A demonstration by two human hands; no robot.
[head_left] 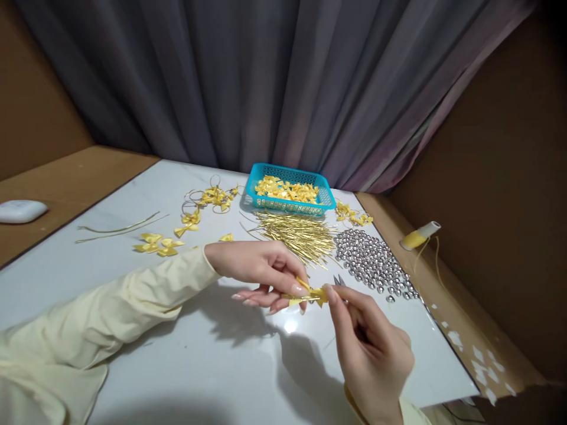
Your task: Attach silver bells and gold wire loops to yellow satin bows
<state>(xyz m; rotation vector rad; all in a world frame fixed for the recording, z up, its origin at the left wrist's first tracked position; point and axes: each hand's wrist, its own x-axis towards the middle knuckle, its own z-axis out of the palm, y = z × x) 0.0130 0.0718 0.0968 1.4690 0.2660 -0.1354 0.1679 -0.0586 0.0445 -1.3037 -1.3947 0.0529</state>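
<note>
My left hand [266,271] comes in from the left, its thumb and fingers closed on a small yellow ribbon bow [319,296]. Gold twist tie wire runs across the bow. From the right, my right hand [372,339] pinches the bow's other end between thumb and index finger. Pointed metal tips [339,280], like scissors, show just behind my right fingers; whether that hand holds them I cannot tell. Beyond my hands lie a heap of gold twist ties [299,236] and a pile of shiny silver bells or beads [374,262].
A blue plastic basket [290,208] of yellow bows stands at the back. Bows with wire loops [217,198] lie left of it, more bows [157,244] nearer. A yellow thread spool [419,236] sits at right, a white object [22,211] at far left. Grey curtain [248,77] hangs behind.
</note>
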